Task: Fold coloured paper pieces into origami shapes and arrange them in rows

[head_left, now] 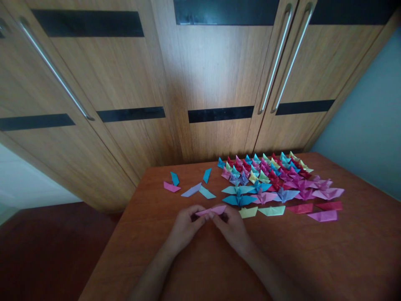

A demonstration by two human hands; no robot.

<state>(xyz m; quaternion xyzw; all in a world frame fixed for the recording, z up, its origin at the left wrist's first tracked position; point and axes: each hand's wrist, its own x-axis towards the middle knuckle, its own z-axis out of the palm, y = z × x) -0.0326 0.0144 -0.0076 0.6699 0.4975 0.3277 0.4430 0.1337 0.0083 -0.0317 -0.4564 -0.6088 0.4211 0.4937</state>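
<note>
A folded pink paper piece (212, 210) is held between both my hands just above the brown wooden table (313, 259). My left hand (184, 228) pinches its left end with fingers closed. My right hand (230, 228) pinches its right part, fingers closed too. Beyond my hands, several folded paper pieces lie flat: a pink one (171, 187), teal ones (174, 178), a lilac one (191, 190). To the right spreads a dense group of folded paper shapes (269, 175) in blue, pink, red, yellow and green.
Flat folded pieces in yellow (248, 212), green (272, 210), red (300, 208) and pink (324, 215) lie in a row right of my hands. Wooden wardrobe doors (213, 83) with long metal handles stand behind the table. The table's left edge drops to a dark floor (46, 251).
</note>
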